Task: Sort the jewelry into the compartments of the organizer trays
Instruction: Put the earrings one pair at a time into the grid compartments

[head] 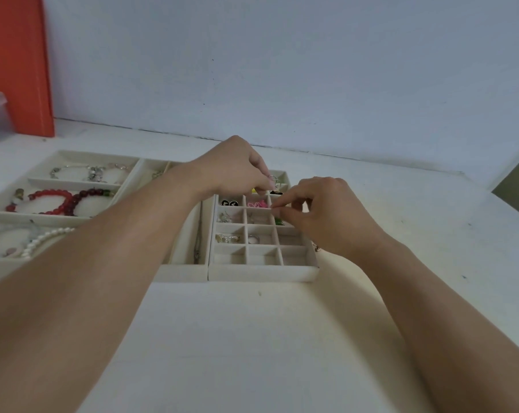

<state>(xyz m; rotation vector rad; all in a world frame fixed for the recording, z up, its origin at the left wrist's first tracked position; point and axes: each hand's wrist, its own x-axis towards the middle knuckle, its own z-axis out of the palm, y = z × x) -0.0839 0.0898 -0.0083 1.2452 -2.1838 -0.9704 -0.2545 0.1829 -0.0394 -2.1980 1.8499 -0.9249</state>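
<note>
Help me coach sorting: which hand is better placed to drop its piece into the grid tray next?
Probably the left hand: it pinches a small ring right above the grid tray's far cells. The right hand also hovers there, but its item is unclear.

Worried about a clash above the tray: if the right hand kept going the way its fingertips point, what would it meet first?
Probably the left hand, pinching a small silver ring just beyond the right hand, over the beige grid tray. Depth is unclear.
</note>
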